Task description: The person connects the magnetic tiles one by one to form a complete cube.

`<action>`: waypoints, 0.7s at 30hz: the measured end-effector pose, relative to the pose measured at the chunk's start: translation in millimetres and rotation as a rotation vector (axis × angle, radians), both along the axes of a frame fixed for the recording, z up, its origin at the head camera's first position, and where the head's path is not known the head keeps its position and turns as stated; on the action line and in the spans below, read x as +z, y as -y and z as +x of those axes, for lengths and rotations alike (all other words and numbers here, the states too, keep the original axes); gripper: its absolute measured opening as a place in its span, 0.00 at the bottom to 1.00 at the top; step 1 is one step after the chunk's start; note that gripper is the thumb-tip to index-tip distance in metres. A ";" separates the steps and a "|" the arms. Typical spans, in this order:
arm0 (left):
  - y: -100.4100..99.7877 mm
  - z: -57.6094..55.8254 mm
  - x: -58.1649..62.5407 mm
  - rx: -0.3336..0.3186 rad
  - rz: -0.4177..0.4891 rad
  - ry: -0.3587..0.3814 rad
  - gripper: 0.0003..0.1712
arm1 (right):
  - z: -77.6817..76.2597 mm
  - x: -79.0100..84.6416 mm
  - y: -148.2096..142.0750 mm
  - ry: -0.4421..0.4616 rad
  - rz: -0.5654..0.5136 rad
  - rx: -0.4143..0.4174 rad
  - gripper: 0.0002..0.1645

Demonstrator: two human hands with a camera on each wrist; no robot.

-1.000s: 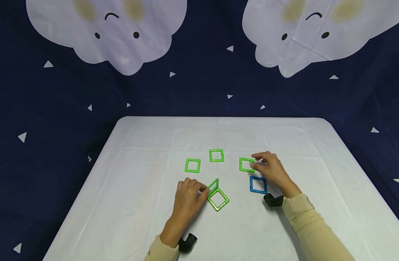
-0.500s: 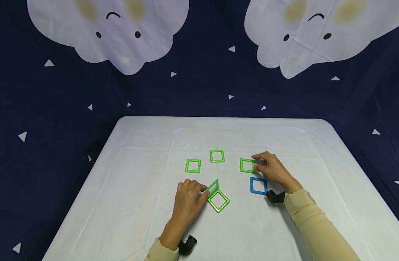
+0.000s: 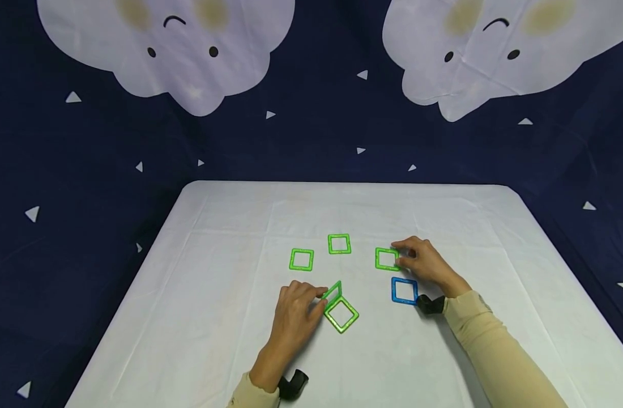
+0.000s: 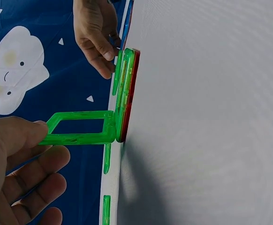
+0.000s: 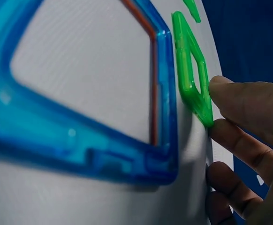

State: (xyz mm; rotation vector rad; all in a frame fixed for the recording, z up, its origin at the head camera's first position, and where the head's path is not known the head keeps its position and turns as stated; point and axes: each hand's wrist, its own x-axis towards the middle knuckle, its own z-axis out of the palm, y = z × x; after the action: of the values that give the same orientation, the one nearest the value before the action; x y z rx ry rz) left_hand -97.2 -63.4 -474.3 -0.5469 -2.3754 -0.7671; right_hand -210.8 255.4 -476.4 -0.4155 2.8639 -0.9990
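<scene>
My left hand [image 3: 293,313] pinches a green square magnetic tile [image 4: 80,139] between thumb and fingers. That tile stands upright, joined along one edge to a flat green square tile [image 3: 333,323], which has a red layer [image 4: 131,96] under it in the left wrist view. Farther right, my right hand [image 3: 427,265] holds another green square tile [image 3: 377,259] by its right edge, thumb and index finger at the corner. A blue square tile [image 3: 393,291] lies just nearer than it, large in the right wrist view with a reddish strip along its inner edge.
Two more green square tiles, one at left [image 3: 291,259] and one at the back [image 3: 338,252], lie flat on the white-covered table [image 3: 199,317]. Black wrist devices [image 3: 293,385] sit at both cuffs. A dark blue cloth [image 3: 311,147] with clouds hangs behind.
Both hands keep their holds almost unmoved. The right thumb has shifted slightly right at the green tile's edge, and the whole view has drifted a little.
</scene>
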 end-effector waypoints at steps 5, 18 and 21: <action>0.9 0.0 -0.1 -0.009 0.028 0.020 0.11 | -0.4 -0.6 1.9 0.022 0.021 -0.013 0.26; 2.2 -0.3 -1.3 -0.052 0.094 0.072 0.10 | -2.4 0.4 3.0 0.011 0.054 -0.004 0.24; 2.3 0.1 -1.1 -0.057 0.112 0.095 0.10 | -2.3 -0.7 3.3 0.013 0.057 -0.009 0.23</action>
State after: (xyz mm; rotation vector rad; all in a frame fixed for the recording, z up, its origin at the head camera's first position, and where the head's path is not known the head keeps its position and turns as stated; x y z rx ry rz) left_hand -97.1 -65.7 -475.4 -0.5439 -2.3945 -0.9643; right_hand -213.1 252.1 -477.1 -0.3901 2.8779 -0.9157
